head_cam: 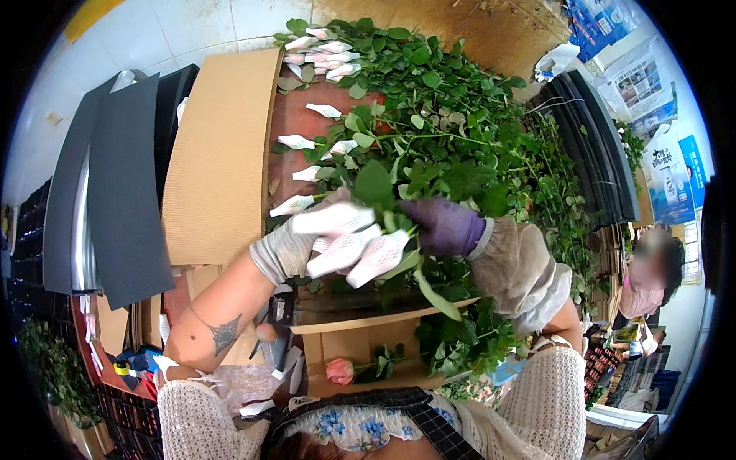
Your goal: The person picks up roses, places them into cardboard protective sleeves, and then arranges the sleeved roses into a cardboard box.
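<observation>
My left hand (290,244), in a pale grey glove, holds several roses by their heads, which are wrapped in white foam net sleeves (382,259). To the right of these heads, my right hand (445,227), in a purple glove, is closed around the leafy stems. Beyond both hands, more sleeved roses (296,142) lie with their heads to the left on a reddish table (293,109), and their green stems and leaves (460,138) spread to the right. A bare pink rose (340,371) lies on cardboard close to my body.
Corrugated cardboard (221,155) and dark grey sheets (126,184) stand at left. A stack of black sheets (598,149) is at far right. Loose white sleeves (296,368) and a cardboard edge (385,319) lie near my body. Another person (650,276) is in the right background.
</observation>
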Motion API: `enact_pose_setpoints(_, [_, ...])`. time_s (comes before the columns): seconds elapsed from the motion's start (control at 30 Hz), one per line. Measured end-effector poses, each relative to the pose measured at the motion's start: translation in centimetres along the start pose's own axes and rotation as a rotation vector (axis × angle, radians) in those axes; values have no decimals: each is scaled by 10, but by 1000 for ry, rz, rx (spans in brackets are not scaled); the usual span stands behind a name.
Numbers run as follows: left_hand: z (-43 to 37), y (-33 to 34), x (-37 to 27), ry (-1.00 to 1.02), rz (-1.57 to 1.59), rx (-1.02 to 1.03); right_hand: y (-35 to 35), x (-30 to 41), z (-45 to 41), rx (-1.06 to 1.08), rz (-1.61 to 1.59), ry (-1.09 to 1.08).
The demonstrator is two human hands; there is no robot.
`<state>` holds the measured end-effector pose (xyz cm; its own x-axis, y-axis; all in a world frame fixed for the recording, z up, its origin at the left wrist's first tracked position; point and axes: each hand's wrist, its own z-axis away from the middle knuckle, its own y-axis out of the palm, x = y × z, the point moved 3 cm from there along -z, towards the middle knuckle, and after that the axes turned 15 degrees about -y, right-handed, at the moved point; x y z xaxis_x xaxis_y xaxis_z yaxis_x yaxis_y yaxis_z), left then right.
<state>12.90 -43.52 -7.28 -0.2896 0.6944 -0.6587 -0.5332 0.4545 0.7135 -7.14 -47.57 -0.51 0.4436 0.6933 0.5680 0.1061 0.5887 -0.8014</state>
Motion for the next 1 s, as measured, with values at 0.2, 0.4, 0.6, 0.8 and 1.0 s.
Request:
enact_pose_setpoints(0.2, [27,-30,34,-281,-1110,-552,-95,11,66,-586,330,237])
enact_pose_setpoints(0.4, [54,89,-31,472,-371,-230,-90,106,81,-573,678,-286])
enact_pose_setpoints(0.6, [72,172,-35,705,-334,425,-62,124,61,-526,-305,-255])
enact_pose_setpoints(0.8, [93,181,-44,597,-252,197,-52,75,93,-379,510,-322])
enact_pose_setpoints(1.0, [108,194,-38,532,-425,512,-38,89,86,-284,394,-528])
